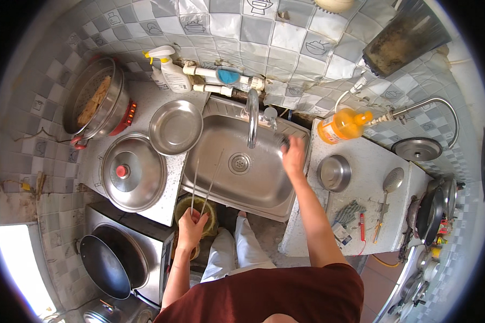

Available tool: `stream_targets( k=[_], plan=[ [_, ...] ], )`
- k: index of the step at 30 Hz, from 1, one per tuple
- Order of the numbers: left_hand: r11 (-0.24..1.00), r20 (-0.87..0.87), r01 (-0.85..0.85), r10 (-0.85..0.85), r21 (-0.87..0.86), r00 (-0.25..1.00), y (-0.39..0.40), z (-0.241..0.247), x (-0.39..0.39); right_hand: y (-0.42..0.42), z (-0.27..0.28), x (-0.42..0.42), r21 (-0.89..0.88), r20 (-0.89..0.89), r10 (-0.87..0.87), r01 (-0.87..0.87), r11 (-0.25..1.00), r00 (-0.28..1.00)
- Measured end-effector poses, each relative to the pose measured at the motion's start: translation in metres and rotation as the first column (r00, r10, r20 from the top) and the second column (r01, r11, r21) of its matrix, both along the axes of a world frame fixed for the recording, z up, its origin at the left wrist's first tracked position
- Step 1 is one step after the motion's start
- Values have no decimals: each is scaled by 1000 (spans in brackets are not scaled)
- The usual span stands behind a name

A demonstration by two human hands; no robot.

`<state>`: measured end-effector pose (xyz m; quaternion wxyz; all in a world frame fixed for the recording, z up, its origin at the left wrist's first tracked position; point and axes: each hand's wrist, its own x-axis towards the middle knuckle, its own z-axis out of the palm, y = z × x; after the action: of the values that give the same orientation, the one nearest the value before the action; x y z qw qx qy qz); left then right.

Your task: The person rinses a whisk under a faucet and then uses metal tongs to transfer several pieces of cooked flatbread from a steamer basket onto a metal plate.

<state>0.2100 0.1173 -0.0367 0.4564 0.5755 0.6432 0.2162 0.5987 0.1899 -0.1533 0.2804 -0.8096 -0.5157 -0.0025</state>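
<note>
In my left hand (190, 228) is a pair of thin chopsticks (195, 181), held spread apart with their tips over the left part of the stainless steel sink (262, 189). My right hand (294, 155) is blurred and reaches over the sink's right rim. At its fingertips is a dark scouring pad (283, 140); whether the fingers grip it or only touch it is unclear. Between my hands, the curved chrome tap (252, 121) extends over the basin, above the drain strainer (239, 163).
Left of the sink are a steel basin (176, 127), a domed lid (133, 173) and a steamer pot (105, 105) on a red-lit cooker. To the right stand an orange detergent bottle (339, 126), a steel bowl (334, 173) and a skimmer (392, 181). A wok (105, 266) sits lower left.
</note>
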Motion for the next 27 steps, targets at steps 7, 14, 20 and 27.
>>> stream_targets(
  k=[7,14,20,27],
  plan=[
    [1000,56,-13,13,-3,998,0,11,13,19,-1,69,-443,102,-69,107,890,992],
    [978,89,-148,136,149,987,47,63,0,9,60,49,-103,-225,116,-142,985,967],
    [957,300,-264,219,120,929,62,98,1,-11,-3,18,-492,161,301,-189,850,940],
    [972,308,-208,232,-108,923,26,60,2,-33,-90,-44,-592,-209,327,-385,708,922]
  ],
)
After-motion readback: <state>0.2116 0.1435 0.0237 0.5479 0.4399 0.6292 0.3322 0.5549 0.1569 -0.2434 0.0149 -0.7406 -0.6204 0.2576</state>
